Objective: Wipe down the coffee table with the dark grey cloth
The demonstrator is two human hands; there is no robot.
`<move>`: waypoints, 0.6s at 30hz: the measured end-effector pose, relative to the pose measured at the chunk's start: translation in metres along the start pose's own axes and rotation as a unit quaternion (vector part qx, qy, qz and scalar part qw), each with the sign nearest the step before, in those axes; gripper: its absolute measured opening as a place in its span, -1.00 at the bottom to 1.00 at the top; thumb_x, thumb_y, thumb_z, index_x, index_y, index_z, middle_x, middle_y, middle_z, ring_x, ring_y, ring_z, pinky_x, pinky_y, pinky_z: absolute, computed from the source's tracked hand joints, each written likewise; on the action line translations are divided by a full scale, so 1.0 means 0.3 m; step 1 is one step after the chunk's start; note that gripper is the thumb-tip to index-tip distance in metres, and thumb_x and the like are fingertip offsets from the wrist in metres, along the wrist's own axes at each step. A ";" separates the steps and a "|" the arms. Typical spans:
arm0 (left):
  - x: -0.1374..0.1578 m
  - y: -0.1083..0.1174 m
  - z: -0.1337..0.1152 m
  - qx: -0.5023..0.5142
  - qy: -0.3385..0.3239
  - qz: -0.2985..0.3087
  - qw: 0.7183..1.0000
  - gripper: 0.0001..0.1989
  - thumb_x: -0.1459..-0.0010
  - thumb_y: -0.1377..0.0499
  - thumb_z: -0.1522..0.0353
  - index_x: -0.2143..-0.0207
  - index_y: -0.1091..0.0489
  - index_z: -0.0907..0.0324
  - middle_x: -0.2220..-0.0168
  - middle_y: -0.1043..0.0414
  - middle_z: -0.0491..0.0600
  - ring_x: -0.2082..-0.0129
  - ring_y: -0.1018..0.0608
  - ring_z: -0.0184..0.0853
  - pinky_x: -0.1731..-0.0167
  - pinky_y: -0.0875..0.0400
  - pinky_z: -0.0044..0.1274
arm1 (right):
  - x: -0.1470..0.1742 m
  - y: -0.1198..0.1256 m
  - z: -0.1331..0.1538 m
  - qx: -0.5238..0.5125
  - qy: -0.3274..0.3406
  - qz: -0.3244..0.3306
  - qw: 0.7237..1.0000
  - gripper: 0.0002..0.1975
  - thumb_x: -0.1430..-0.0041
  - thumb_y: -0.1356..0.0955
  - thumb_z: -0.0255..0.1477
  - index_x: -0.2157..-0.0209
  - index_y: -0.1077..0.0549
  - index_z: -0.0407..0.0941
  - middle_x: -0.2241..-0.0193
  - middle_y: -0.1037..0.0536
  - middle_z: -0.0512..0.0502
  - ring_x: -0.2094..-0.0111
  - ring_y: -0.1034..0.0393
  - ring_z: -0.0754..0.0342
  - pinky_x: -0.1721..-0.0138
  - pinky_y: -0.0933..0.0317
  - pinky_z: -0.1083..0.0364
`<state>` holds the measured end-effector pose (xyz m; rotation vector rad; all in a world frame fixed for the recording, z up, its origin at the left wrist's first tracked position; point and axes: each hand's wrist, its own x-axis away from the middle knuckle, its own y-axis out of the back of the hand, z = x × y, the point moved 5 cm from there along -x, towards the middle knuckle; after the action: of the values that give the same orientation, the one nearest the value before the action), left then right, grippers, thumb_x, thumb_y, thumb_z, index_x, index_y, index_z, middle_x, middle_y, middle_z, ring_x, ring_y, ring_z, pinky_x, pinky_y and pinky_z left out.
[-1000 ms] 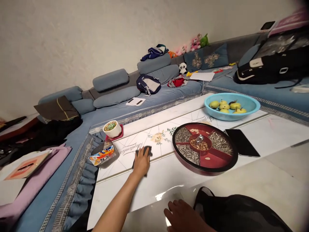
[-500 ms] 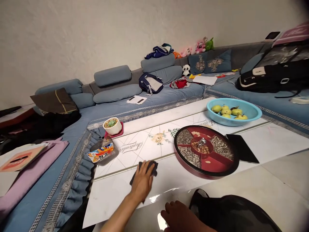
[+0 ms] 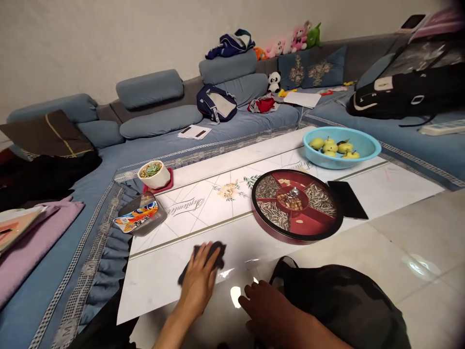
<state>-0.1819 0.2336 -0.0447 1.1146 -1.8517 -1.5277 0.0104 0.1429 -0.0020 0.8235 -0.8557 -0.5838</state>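
My left hand (image 3: 199, 276) lies on a dark cloth (image 3: 218, 248), pressing it against the white tabletop near the front edge. Its fingers reach over the cloth, which shows on both sides of the hand. Beyond the table's front edge, by my knee, my right hand (image 3: 263, 303) hangs in shadow with its fingers loosely bent and apart, holding nothing. A round red snack tray (image 3: 312, 236) with a black rim sits right of the cloth. Sunflower seeds and nuts fill several of its compartments.
A clear plastic box (image 3: 160, 220) with a bright label and a potted succulent (image 3: 159, 178) stand at the table's left end. Back right is a blue basin (image 3: 366, 148) of pears. A black flat panel (image 3: 348, 201) lies beside the snack tray. A blue sofa (image 3: 152, 150) borders the table.
My left hand and the cloth have moved slightly left and nearer the front edge. The view has tilted down a little. My right hand stays by the knee.
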 end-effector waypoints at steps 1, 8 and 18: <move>0.078 0.021 0.055 -0.002 0.020 -0.010 1.000 -0.40 -0.51 0.00 0.36 -0.53 -0.11 -0.18 -0.57 -0.08 -0.11 -0.57 -0.13 -0.12 -0.48 -0.20 -0.06 | 0.012 0.008 0.001 -0.002 0.004 -0.003 1.000 -0.64 -0.30 -0.47 -0.34 -0.06 -0.61 -0.22 0.01 -0.65 -0.38 -0.02 -0.58 -0.34 -0.07 -0.44 -0.22; -0.069 0.070 0.236 -0.081 0.234 -0.100 0.964 -0.46 -0.52 0.04 0.30 -0.45 -0.30 0.25 -0.48 -0.21 0.30 -0.51 -0.24 0.16 -0.42 -0.17 0.12 | 0.040 0.023 -0.017 0.009 0.006 0.007 1.000 -0.64 -0.33 -0.46 -0.30 -0.05 -0.59 -0.22 0.04 -0.65 -0.35 0.00 -0.59 -0.29 -0.05 -0.45 -0.17; -0.405 -0.139 -0.441 0.028 0.049 -0.033 0.998 -0.45 -0.45 -0.07 0.37 -0.44 -0.31 0.18 -0.49 -0.23 0.18 -0.51 -0.23 0.11 -0.49 -0.05 0.09 | 0.014 -0.048 -0.013 -0.005 0.022 0.136 0.991 -0.44 -0.28 -0.46 -0.13 -0.21 -0.57 -0.12 -0.08 -0.65 -0.35 -0.07 -0.59 -0.35 0.00 -0.43 -0.15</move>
<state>0.0006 0.2584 -0.0359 1.2643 -1.8178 -1.4388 0.0143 0.1332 -0.0137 0.6934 -0.9064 -0.3298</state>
